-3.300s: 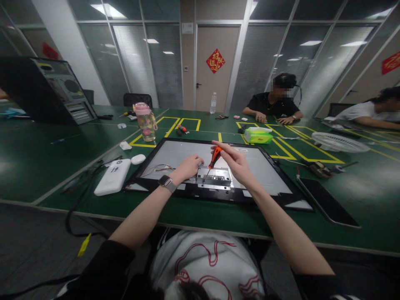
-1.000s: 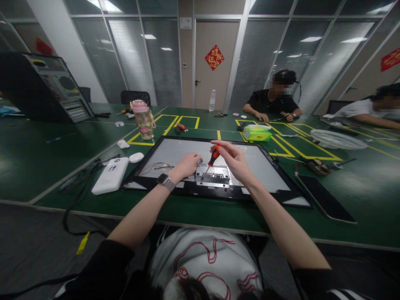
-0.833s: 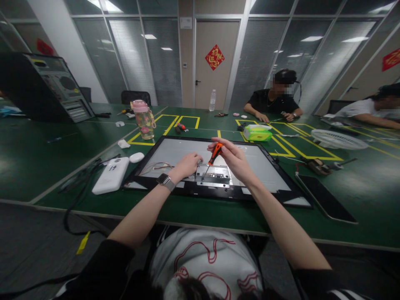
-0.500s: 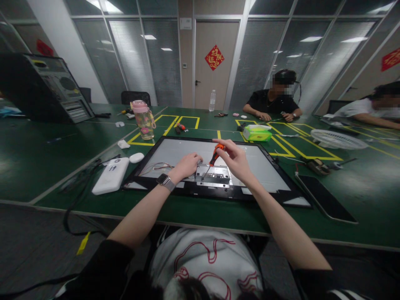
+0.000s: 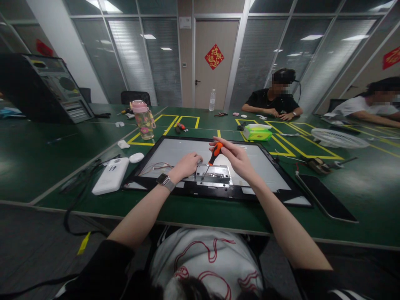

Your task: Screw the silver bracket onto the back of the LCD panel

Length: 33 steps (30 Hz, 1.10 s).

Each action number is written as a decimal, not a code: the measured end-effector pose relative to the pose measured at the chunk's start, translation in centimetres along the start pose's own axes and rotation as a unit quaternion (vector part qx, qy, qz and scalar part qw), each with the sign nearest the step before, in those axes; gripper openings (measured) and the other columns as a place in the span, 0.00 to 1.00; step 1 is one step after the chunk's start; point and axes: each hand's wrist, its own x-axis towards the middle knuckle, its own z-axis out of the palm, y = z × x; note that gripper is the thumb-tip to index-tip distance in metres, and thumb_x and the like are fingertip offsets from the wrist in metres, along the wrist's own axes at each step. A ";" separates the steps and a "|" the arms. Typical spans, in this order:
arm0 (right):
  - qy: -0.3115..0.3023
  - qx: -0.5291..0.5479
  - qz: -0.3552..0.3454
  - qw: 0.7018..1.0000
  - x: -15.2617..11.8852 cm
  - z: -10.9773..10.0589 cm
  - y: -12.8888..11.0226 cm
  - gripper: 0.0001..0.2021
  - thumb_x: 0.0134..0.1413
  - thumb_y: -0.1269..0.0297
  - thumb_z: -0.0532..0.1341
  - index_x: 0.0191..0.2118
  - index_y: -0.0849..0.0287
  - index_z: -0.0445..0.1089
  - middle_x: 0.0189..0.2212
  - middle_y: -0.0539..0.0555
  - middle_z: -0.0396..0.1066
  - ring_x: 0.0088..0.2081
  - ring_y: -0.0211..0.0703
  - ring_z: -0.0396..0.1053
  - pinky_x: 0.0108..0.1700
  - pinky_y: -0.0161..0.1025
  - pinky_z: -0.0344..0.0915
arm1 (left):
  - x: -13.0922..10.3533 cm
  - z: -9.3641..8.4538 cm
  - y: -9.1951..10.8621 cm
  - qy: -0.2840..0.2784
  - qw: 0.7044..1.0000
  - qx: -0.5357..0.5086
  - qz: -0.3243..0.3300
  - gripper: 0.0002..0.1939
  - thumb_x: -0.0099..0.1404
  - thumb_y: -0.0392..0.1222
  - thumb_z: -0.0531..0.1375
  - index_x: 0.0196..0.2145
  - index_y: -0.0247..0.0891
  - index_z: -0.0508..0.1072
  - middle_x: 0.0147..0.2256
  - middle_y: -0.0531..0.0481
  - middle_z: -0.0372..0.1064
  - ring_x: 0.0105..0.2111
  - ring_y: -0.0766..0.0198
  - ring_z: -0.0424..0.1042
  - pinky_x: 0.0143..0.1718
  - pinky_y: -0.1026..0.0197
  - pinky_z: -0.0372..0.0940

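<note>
A flat panel (image 5: 265, 171) with a black frame lies on the green table before me. At its near edge sits a metal bracket (image 5: 215, 174). An orange and black screwdriver (image 5: 215, 153) leans over the bracket, its shaft slanting down to the bracket's left part. My right hand (image 5: 236, 156) holds the handle at its top, between the thumb side and the extended fingers. My left hand (image 5: 188, 163), with a watch on the wrist, rests at the bracket's left end, fingers bent; what they grip, if anything, is hidden. Thin wires (image 5: 159, 166) lie left of that hand.
Left are a white power bank (image 5: 111, 176), a white oval case (image 5: 136, 158) and a pink-lidded bottle (image 5: 142, 118). Right lie a phone (image 5: 326, 198) and a tape measure (image 5: 317, 165). A green tissue pack (image 5: 257, 132) stands behind the panel. Two people sit beyond.
My right hand has shifted slightly around the screwdriver handle, with its fingers now straighter. My left hand has stayed in place. Across the table, a person's hands have drawn closer together.
</note>
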 end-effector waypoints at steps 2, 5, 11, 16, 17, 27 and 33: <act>-0.002 0.025 0.006 1.000 0.0 0.1 0.0 0.18 0.60 0.57 0.58 0.54 0.52 0.70 0.41 0.54 0.75 0.44 0.46 0.73 0.53 0.51 0.65 | 0.0 0.1 -0.1 0.002 1.000 0.000 -0.001 0.19 0.65 0.30 0.47 0.48 0.39 0.70 0.46 0.42 0.65 0.44 0.57 0.67 0.48 0.55 0.63; 0.067 -0.006 0.001 0.998 0.0 0.4 0.3 0.13 0.55 0.61 0.63 0.46 0.54 0.75 0.37 0.54 0.74 0.38 0.44 0.73 0.48 0.47 0.68 | 0.0 0.1 -0.1 0.004 1.000 0.007 0.005 0.20 0.64 0.30 0.48 0.49 0.39 0.70 0.45 0.43 0.66 0.44 0.57 0.67 0.48 0.55 0.63; 0.057 -0.048 -0.011 0.997 0.1 0.7 0.5 0.16 0.60 0.61 0.57 0.52 0.53 0.71 0.38 0.54 0.74 0.42 0.44 0.70 0.51 0.47 0.64 | -0.1 -0.1 0.2 0.002 1.000 0.021 0.004 0.19 0.64 0.30 0.47 0.48 0.38 0.70 0.46 0.42 0.66 0.45 0.55 0.67 0.48 0.54 0.63; 0.074 0.015 0.010 0.997 0.0 0.7 0.5 0.11 0.52 0.61 0.64 0.42 0.54 0.76 0.34 0.52 0.72 0.35 0.41 0.71 0.43 0.43 0.66 | -0.2 -0.2 0.3 0.002 1.000 0.019 0.006 0.19 0.64 0.29 0.48 0.49 0.38 0.70 0.45 0.42 0.66 0.44 0.57 0.67 0.48 0.56 0.63; 0.084 0.025 0.014 0.996 0.0 0.8 0.7 0.09 0.50 0.61 0.66 0.39 0.54 0.76 0.34 0.51 0.71 0.33 0.40 0.70 0.41 0.42 0.67 | -0.2 -0.3 0.3 0.002 1.000 0.018 0.005 0.20 0.64 0.29 0.48 0.49 0.38 0.70 0.46 0.42 0.66 0.44 0.57 0.67 0.48 0.56 0.63; 0.025 0.180 0.051 0.982 0.0 1.3 1.1 0.13 0.57 0.54 0.61 0.45 0.52 0.72 0.38 0.53 0.75 0.44 0.45 0.71 0.52 0.46 0.64 | -0.2 -0.4 0.5 -0.002 1.000 0.008 -0.005 0.19 0.64 0.29 0.48 0.48 0.39 0.71 0.45 0.42 0.65 0.44 0.57 0.67 0.48 0.56 0.63; 0.034 0.164 0.054 0.984 0.0 1.0 1.1 0.07 0.54 0.58 0.64 0.38 0.52 0.73 0.30 0.48 0.71 0.34 0.39 0.69 0.47 0.41 0.65 | -0.1 -0.2 0.3 -0.003 1.000 0.018 0.001 0.19 0.64 0.29 0.48 0.49 0.38 0.70 0.46 0.43 0.66 0.45 0.57 0.67 0.48 0.56 0.63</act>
